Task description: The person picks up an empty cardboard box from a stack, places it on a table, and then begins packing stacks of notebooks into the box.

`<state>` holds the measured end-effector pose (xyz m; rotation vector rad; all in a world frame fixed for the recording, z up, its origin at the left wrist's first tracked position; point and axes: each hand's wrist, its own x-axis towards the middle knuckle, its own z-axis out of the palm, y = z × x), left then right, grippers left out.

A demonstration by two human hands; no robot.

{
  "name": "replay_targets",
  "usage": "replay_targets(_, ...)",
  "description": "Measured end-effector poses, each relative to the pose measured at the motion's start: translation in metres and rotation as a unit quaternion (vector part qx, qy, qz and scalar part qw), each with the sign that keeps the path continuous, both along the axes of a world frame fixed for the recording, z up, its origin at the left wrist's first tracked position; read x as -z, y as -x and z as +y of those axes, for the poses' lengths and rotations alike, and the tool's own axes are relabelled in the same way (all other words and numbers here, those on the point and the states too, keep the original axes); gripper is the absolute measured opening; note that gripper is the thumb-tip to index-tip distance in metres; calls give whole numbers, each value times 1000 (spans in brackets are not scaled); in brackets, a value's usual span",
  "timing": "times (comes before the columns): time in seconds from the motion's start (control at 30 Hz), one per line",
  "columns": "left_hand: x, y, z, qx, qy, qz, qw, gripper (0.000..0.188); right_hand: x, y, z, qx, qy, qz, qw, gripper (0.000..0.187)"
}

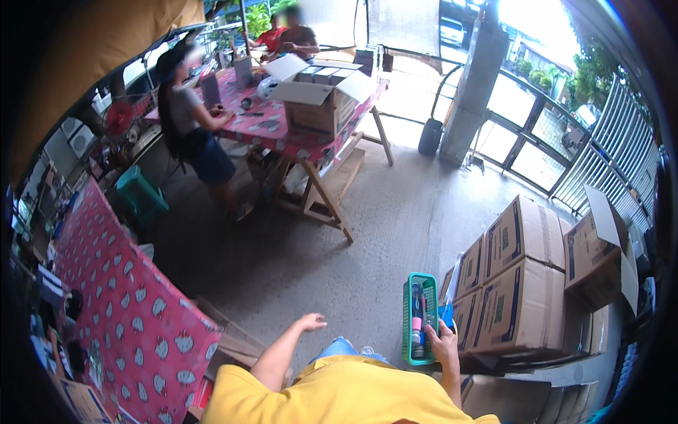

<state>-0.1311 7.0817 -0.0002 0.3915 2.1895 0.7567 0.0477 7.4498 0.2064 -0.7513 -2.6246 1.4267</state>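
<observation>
My right hand [443, 344] grips the side of a narrow green plastic basket [407, 318], held low in front of me to the right. Inside it lie dark, bottle-like items, one with a pink band [417, 324]; their exact kind is unclear. A blue thing [445, 313] shows just beside the basket, close to my right fingers. Swung out at my left side, my left hand [311, 323] holds nothing, its fingers loosely stretched. Under it is bare concrete floor.
Stacked brown cartons [519, 304] stand close on my right, with an opened carton [597, 247] beside them. A pink-covered table [141, 311] is at my left. Ahead, people work around another pink-covered trestle table [272, 126] bearing an open box [311, 116]. A green stool [141, 191] stands left.
</observation>
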Motion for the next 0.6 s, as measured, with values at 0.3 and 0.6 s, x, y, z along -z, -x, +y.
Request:
replay_targets(0.3, 46, 181, -16, -358, 159, -225, 892, 44, 11, 326, 144, -62, 35, 0, 997, 42)
replay_targets(0.6, 55, 562, 172, -375, 34, -107, 920, 46, 3, 609, 265, -57, 28, -12, 998, 38)
